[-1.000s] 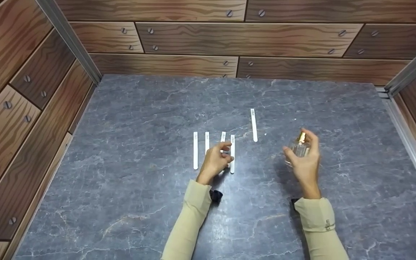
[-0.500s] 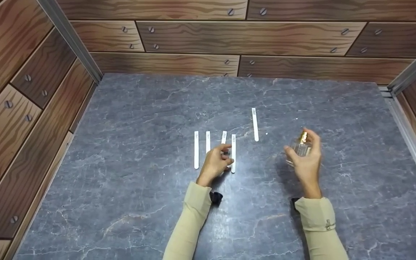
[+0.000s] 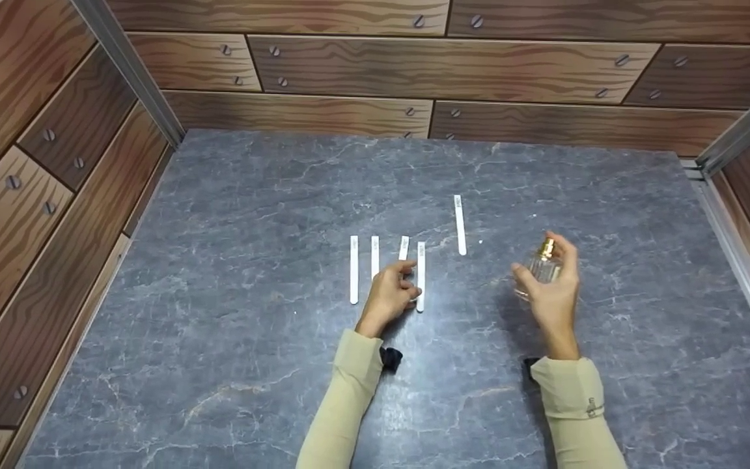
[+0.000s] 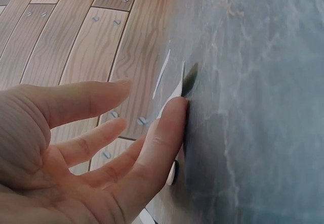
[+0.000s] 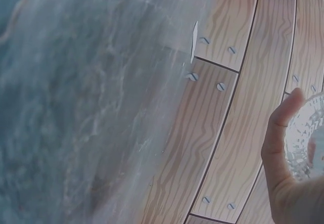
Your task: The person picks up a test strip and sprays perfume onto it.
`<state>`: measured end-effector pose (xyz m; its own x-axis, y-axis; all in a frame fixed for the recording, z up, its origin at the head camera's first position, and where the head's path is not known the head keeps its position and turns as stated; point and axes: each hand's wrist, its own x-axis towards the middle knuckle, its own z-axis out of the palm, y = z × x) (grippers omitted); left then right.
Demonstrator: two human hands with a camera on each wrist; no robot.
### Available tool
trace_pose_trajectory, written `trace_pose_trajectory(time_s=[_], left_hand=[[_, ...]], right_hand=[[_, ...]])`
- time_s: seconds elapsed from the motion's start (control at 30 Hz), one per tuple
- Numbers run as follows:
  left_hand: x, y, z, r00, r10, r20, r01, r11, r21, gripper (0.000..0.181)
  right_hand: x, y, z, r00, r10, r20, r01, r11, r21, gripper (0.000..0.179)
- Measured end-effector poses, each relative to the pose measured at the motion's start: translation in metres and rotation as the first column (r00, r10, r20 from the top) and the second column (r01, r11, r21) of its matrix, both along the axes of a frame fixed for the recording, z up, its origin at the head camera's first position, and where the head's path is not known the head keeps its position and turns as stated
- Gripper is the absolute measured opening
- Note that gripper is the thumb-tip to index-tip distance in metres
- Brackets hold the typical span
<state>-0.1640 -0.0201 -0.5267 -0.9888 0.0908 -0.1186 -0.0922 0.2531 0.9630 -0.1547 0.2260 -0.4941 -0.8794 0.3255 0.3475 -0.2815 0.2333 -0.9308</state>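
In the head view my right hand (image 3: 558,293) grips a clear glass perfume bottle (image 3: 541,268) above the table, its index finger on the gold spray top (image 3: 547,247). The right wrist view shows the faceted glass of the bottle (image 5: 298,138) against the thumb. My left hand (image 3: 388,293) stays low over a row of white paper test strips, fingers loosely bent and thumb free. It partly covers the middle strips (image 3: 404,246); its fingertips are at the rightmost strip (image 3: 421,273). In the left wrist view one fingertip touches a strip (image 4: 178,87).
The leftmost test strip (image 3: 354,273) lies beside the left hand. Another single strip (image 3: 459,225) lies farther back, between the hands. A grey marbled table (image 3: 251,195) bears them all, with wood-patterned walls (image 3: 349,65) behind and at the sides.
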Motion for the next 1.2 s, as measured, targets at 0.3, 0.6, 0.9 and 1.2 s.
trace_pose_trajectory(time_s=[0.3,0.6,0.9,1.2], left_hand=[[-0.002,-0.002,0.003,0.999,0.011,-0.053,-0.014,0.998,-0.061,0.049],[-0.003,0.006,0.002,0.997,-0.018,-0.073,0.008,0.990,-0.144,0.049],[-0.005,0.010,0.003,0.998,0.002,-0.061,-0.012,0.986,-0.166,0.051],[-0.005,0.017,0.006,0.990,0.004,-0.144,-0.058,0.927,-0.371,0.053]], right_hand=[[-0.003,-0.004,-0.001,1.000,0.002,-0.016,-0.002,1.000,-0.022,0.066],[-0.001,-0.002,-0.001,1.000,-0.008,0.020,0.009,0.999,-0.049,0.066],[0.000,-0.002,0.001,0.998,-0.002,0.060,0.006,0.998,-0.069,0.066],[0.000,0.001,-0.001,0.999,-0.020,0.024,0.021,0.999,-0.043,0.065]])
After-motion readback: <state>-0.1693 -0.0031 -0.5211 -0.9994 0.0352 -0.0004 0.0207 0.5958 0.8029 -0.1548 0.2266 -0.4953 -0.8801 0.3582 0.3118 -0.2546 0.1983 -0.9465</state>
